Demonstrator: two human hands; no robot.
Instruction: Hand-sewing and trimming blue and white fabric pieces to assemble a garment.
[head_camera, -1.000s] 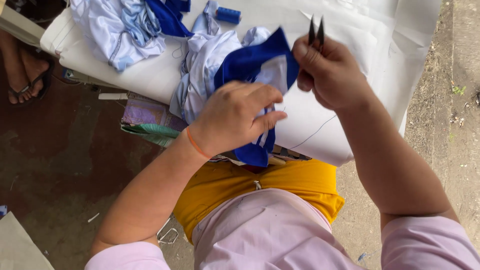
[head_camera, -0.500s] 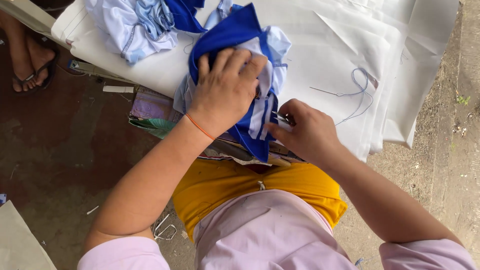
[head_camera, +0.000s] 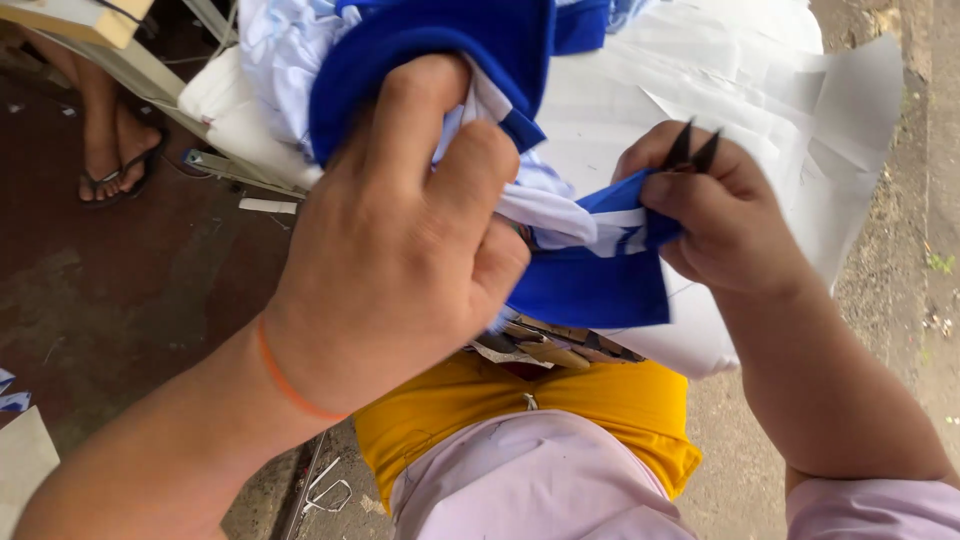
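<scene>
While looking straight down, nearest of all a lap: pink cloth and, just above it, a band of yellow cloth.

Next up, the left hand with an orange band round the wrist. Closed into a tight fist, fingers curled over and thumb tucked, gripping a bunched blue and white garment from above. Held off the lap, stretched between both hands.

To the right, the right hand. Also closed: thumb and fingers pinching a blue corner with white stripes, and a small pair of black snips tucked in the same grip. Tips poking up past the knuckles, close together, clear of the fabric — not cutting at this instant.

As for progress, hard to judge. No loose thread ends visible on the pinched corner, no trimmings in sight, most of the piece hidden inside the fist. Probably somewhere mid-check: one corner pulled out for a look, the rest not yet gone over.

Beyond the hands, a table spread with white sheets, and on its left part a heap of pale blue clothes.

Farthest off, top left — another person's feet in sandals on a dark reddish floor.
</scene>
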